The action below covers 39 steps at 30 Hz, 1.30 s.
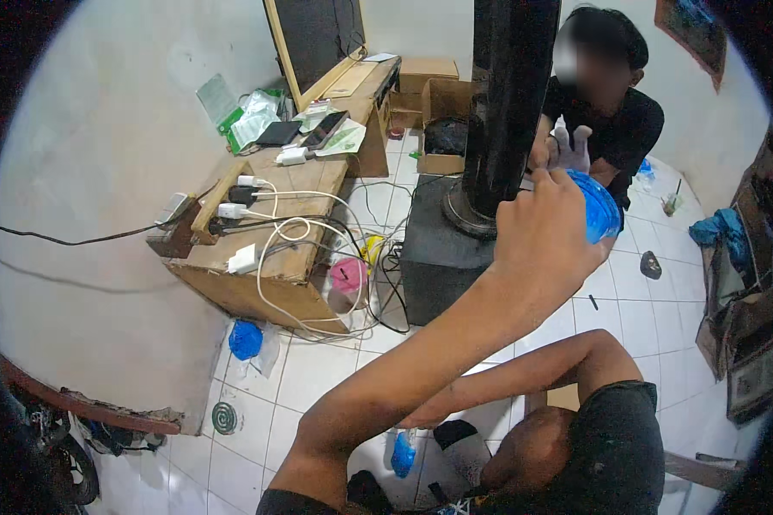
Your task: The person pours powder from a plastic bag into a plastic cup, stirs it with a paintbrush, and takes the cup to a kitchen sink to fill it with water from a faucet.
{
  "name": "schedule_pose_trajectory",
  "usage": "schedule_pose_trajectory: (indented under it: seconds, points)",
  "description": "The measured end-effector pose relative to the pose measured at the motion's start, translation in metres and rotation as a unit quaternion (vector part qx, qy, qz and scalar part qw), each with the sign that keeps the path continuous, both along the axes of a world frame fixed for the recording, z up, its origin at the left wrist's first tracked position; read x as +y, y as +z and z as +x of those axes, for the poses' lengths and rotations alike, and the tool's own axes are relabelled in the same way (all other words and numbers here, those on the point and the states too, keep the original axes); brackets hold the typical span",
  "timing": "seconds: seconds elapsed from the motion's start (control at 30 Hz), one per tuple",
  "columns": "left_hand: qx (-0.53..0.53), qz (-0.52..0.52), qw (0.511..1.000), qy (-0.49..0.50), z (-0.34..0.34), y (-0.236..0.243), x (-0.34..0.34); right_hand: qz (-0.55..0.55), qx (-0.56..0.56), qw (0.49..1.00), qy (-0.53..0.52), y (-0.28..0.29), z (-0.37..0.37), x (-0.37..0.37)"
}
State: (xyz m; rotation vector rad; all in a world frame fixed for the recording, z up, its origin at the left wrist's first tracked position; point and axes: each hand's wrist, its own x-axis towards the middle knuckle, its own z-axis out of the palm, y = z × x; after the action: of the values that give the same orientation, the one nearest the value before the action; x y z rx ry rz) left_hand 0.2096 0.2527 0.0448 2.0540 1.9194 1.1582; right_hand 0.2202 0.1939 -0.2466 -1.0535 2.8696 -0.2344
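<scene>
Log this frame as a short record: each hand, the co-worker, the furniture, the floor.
Left hand: fingers closed on a glossy blue bundle
Right hand: partly hidden by the left forearm; small blue item just below, grip unclear
Co-worker: dark top, beyond the blue bundle
Wooden bench: phone, white charger
Tiled floor: green coil

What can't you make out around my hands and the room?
In the head view:
Left hand: palm hidden behind its own back, so how it meets the blue bundle is unclear.
Right hand: mostly hidden behind the left forearm; whether it grips the small blue item is uncertain.
Wheel: cut off by the dark lower-left rim.
Dark thing in the cardboard box: too dim to identify.
</scene>
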Motion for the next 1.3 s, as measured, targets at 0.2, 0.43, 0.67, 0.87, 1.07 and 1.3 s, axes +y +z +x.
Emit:
schedule_pose_trajectory:
  seconds: [0.2, 0.43, 0.67, 0.87, 1.07, 1.3]
  points:
    - [0.032, 0.029, 0.999, 0.009, -0.013, -0.005, 0.003, -0.003, 0.035, 0.999, -0.009, -0.020, 0.001, 0.002]
    - [-0.029, 0.000, 1.000, -0.003, -0.009, -0.007, 0.010, -0.020, 0.055, 0.998, -0.024, -0.023, 0.003, 0.003]
    - [-0.044, -0.039, 0.983, -0.173, -0.050, 0.014, -0.002, 0.000, -0.030, 1.000, -0.008, 0.019, 0.002, 0.006]
    - [-0.046, -0.101, 0.802, -0.587, -0.143, 0.064, -0.082, 0.010, -0.038, 0.999, 0.024, 0.015, 0.001, -0.001]
    - [0.015, -0.093, 0.774, -0.626, -0.163, 0.103, -0.173, 0.039, -0.136, 0.990, 0.001, 0.028, -0.003, 0.002]
    - [0.000, -0.126, 0.788, -0.603, -0.176, 0.116, -0.194, 0.017, -0.096, 0.995, 0.002, 0.024, -0.012, 0.001]
